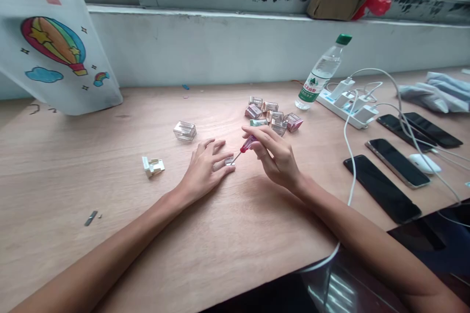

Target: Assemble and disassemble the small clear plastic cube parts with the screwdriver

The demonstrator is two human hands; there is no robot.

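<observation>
Red-handled screwdriver (248, 144), gripped by right hand (277, 156), tip on small part (229, 161), left hand (205, 168) open beside

Four smartphones (382, 188), one water bottle (320, 77), one power strip (340, 107), one screwdriver (248, 144)

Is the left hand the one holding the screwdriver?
No, the right hand pinches the red-handled screwdriver, while the left hand lies spread on the wooden desk.

Left hand (203, 171) splayed flat, right hand (277, 154) pinching
</observation>
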